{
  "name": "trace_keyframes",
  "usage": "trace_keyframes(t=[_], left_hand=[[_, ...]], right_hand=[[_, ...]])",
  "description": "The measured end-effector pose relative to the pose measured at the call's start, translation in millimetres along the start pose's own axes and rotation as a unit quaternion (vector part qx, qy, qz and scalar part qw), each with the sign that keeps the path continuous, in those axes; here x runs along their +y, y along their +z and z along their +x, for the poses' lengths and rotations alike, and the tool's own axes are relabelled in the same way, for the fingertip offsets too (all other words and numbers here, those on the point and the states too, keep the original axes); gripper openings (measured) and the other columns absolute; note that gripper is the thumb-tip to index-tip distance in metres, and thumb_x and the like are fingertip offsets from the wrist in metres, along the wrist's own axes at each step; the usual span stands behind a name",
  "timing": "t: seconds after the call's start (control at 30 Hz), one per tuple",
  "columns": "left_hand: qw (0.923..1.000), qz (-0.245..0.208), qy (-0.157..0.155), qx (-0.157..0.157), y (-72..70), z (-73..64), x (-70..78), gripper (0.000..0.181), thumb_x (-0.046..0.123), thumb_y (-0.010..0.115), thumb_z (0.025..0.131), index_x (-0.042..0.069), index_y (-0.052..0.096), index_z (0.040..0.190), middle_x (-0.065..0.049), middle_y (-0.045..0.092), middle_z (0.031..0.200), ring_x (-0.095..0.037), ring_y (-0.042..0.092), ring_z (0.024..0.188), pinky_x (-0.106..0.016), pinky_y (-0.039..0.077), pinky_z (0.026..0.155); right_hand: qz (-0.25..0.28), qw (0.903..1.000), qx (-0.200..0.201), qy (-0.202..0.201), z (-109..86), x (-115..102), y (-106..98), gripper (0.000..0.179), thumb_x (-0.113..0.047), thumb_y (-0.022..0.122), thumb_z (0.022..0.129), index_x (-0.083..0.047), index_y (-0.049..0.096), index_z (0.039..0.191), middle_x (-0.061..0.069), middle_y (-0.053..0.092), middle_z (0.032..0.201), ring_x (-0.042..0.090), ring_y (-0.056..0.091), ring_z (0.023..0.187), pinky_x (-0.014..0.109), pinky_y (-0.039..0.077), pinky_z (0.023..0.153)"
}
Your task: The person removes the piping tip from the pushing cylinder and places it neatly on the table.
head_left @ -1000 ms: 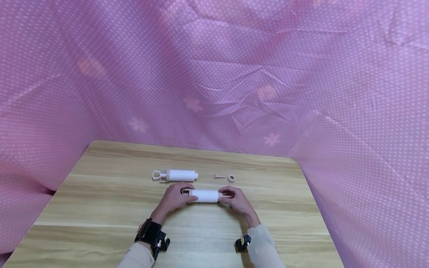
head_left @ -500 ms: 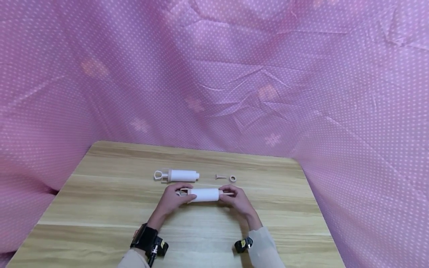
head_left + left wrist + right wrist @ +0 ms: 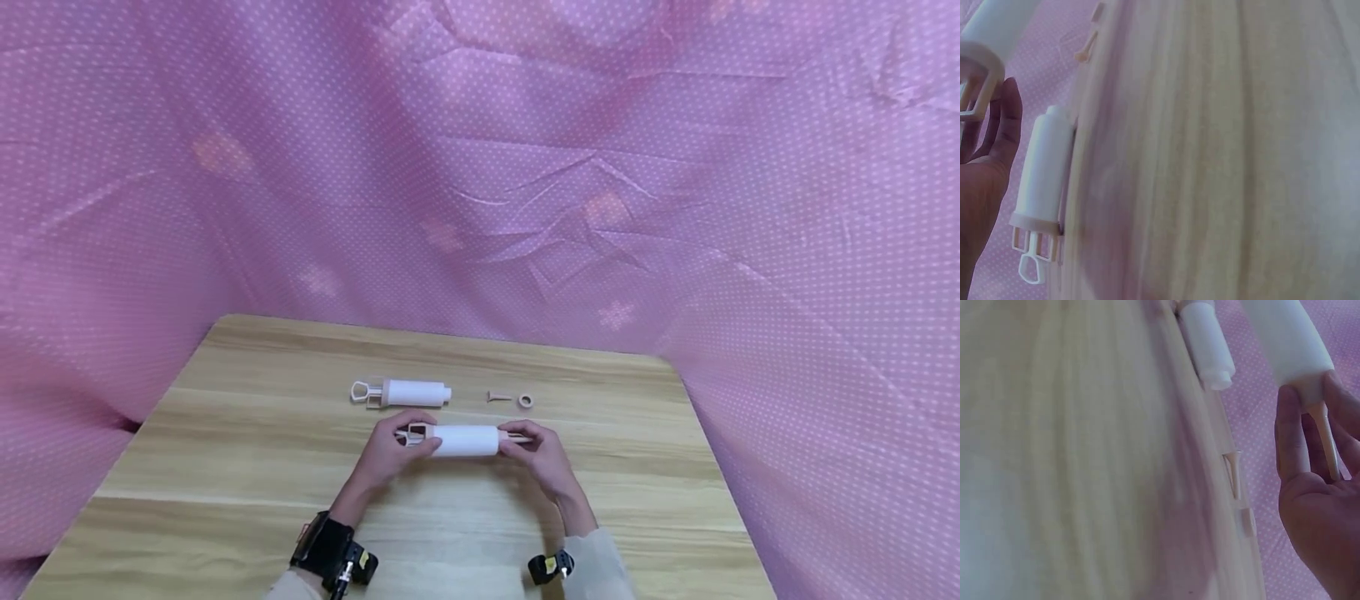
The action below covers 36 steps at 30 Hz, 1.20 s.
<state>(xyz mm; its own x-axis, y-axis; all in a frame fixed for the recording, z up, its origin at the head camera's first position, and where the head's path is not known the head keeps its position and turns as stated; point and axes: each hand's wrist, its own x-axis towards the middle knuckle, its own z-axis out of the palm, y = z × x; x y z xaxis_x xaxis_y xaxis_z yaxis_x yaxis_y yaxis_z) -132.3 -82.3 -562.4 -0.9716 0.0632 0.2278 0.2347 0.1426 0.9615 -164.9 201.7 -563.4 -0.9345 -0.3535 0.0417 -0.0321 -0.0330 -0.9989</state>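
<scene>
Between both hands lies a white syringe-like tube (image 3: 465,441), roughly level, with a beige open-framed collar at its left end. My left hand (image 3: 384,454) grips that collar end, the thumb along the near side and the fingers on the far side. A pale handle part shows inside the left hand's grasp. My right hand (image 3: 547,460) pinches the beige cap (image 3: 1307,389) at the other end with thumb and fingers. From this cap a thin beige nozzle (image 3: 1327,440) points into the right palm. The tube appears held just above the table.
Behind the hands lies a second white syringe-like tube (image 3: 416,393) with a ring handle (image 3: 360,392). To its right are a loose beige nozzle (image 3: 499,397) and a beige ring (image 3: 526,401). A pink dotted cloth (image 3: 480,167) surrounds the wooden table (image 3: 637,500).
Both hands keep their grasp on the tube. It looks slightly larger, as if lifted a little, and more of the pale handle shows at the left. The head view has shifted slightly.
</scene>
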Motion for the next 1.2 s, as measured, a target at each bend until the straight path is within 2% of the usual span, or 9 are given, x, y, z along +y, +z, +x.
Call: trace_keyframes(t=[0.2, 0.4, 0.57, 0.77, 0.9, 0.97, 1.17, 1.2], left_hand=[[0.9999, -0.002, -0.007, 0.009, 4.2, -1.0, -1.0, 0.025, 0.000, 0.081, 0.082, -0.003, 0.071, 0.105, -0.010, 0.070, 0.089, -0.012, 0.063, 0.071, -0.026, 0.054, 0.061], [0.9997, -0.023, -0.004, 0.003, -1.1, 0.3, -4.5, 0.022, 0.004, 0.081, 0.084, 0.000, 0.072, 0.104, -0.012, 0.070, 0.084, -0.012, 0.065, 0.070, -0.026, 0.056, 0.061], [0.9996, -0.030, 0.002, 0.001, -5.1, 2.0, -8.1, 0.021, 0.006, 0.081, 0.085, 0.001, 0.072, 0.103, -0.011, 0.069, 0.083, -0.013, 0.064, 0.069, -0.026, 0.055, 0.061], [0.9995, -0.029, -0.016, 0.002, -5.8, 4.8, -7.8, 0.022, 0.007, 0.081, 0.085, -0.001, 0.072, 0.103, -0.010, 0.069, 0.083, -0.015, 0.064, 0.069, -0.027, 0.055, 0.060], [0.9989, -0.032, -0.033, 0.007, -4.4, 6.6, -6.0, 0.023, 0.006, 0.082, 0.084, -0.002, 0.072, 0.103, -0.010, 0.069, 0.086, -0.016, 0.064, 0.070, -0.027, 0.056, 0.060], [0.9985, -0.035, -0.041, 0.010, -3.6, 6.4, 1.0, 0.023, 0.005, 0.082, 0.084, -0.003, 0.072, 0.103, -0.011, 0.069, 0.088, -0.016, 0.064, 0.072, -0.027, 0.056, 0.061], [0.9974, -0.044, -0.054, 0.016, -4.2, 6.6, 0.2, 0.021, 0.006, 0.078, 0.087, -0.004, 0.071, 0.104, -0.011, 0.067, 0.090, -0.015, 0.061, 0.076, -0.026, 0.054, 0.062], [0.9972, -0.045, -0.056, 0.018, -4.8, 7.1, -4.3, 0.022, 0.008, 0.078, 0.087, -0.003, 0.071, 0.104, -0.010, 0.067, 0.090, -0.015, 0.060, 0.076, -0.026, 0.054, 0.062]], right_hand=[[0.000, 0.9998, 0.013, -0.015, -8.0, 6, 2, 0.032, 0.008, 0.072, 0.088, 0.017, 0.063, 0.117, 0.022, 0.069, 0.111, 0.020, 0.070, 0.094, 0.045, 0.058, 0.087], [-0.013, 0.9989, 0.017, -0.041, -5.6, 7, 7, 0.029, 0.006, 0.073, 0.088, 0.016, 0.065, 0.114, 0.021, 0.070, 0.109, 0.018, 0.071, 0.089, 0.038, 0.060, 0.082], [-0.012, 0.9982, 0.022, -0.054, -4.0, 7, 12, 0.028, 0.005, 0.073, 0.088, 0.015, 0.065, 0.113, 0.022, 0.070, 0.109, 0.019, 0.071, 0.088, 0.043, 0.059, 0.083], [-0.027, 0.9973, 0.037, -0.057, -4.1, 6, 15, 0.027, 0.002, 0.074, 0.089, 0.012, 0.067, 0.113, 0.019, 0.069, 0.112, 0.019, 0.070, 0.090, 0.033, 0.059, 0.082], [-0.021, 0.9974, 0.046, -0.050, -4.7, 5, 15, 0.027, 0.001, 0.076, 0.088, 0.010, 0.069, 0.112, 0.020, 0.069, 0.112, 0.021, 0.070, 0.091, 0.033, 0.059, 0.082], [-0.023, 0.9971, 0.047, -0.054, -4.5, 4, 14, 0.026, 0.001, 0.076, 0.087, 0.009, 0.070, 0.111, 0.021, 0.069, 0.112, 0.022, 0.070, 0.091, 0.033, 0.059, 0.081], [-0.050, 0.9946, 0.041, -0.082, -2.1, 3, 13, 0.025, 0.003, 0.076, 0.086, 0.009, 0.070, 0.110, 0.026, 0.068, 0.110, 0.016, 0.067, 0.092, 0.027, 0.058, 0.081], [-0.056, 0.9941, 0.039, -0.083, -1.4, 2, 13, 0.025, 0.004, 0.076, 0.087, 0.010, 0.069, 0.110, 0.026, 0.067, 0.110, 0.016, 0.066, 0.093, 0.026, 0.058, 0.081]])
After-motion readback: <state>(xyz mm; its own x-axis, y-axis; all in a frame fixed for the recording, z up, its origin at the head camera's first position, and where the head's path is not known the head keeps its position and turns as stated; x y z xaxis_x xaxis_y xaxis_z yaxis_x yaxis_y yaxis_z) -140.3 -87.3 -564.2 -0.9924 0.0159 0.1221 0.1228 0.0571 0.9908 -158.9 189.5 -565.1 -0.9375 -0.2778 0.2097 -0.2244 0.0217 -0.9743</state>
